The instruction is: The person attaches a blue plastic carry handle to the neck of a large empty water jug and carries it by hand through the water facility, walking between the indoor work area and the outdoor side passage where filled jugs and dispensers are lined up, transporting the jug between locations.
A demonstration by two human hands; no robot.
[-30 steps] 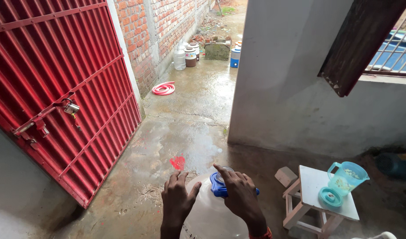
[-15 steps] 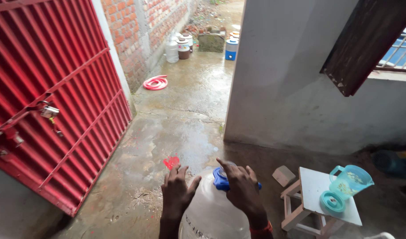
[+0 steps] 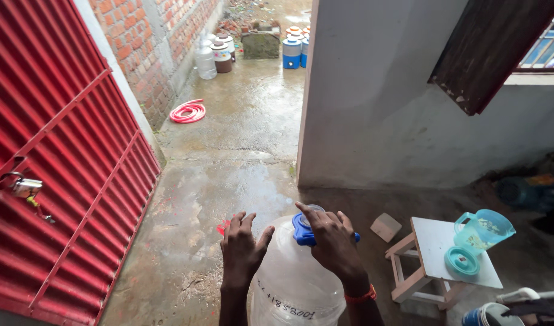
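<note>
A: Where is the large clear plastic water jug (image 3: 295, 284)?
B: Upright on wet concrete. Right hand (image 3: 332, 241) grips its blue cap (image 3: 303, 232); left hand (image 3: 242, 249), fingers spread, braces the shoulder. Keep it steady.

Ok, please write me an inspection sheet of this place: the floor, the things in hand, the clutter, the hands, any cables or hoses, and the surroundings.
Surface: concrete floor, wet and shiny, with small red scraps by the jug.
Things in hand: large clear water jug, upright, with a blue cap.
Clutter: white stool carrying a teal pitcher and its lid; a pale flat block on the floor beside it.
Hands: left hand flat on the jug's shoulder; right hand over the cap, fingers spread.
Cables: none seen; a coiled pink hose lies by the brick wall.
Surroundings: red metal gate with padlock; grey wall; containers far back.
</note>
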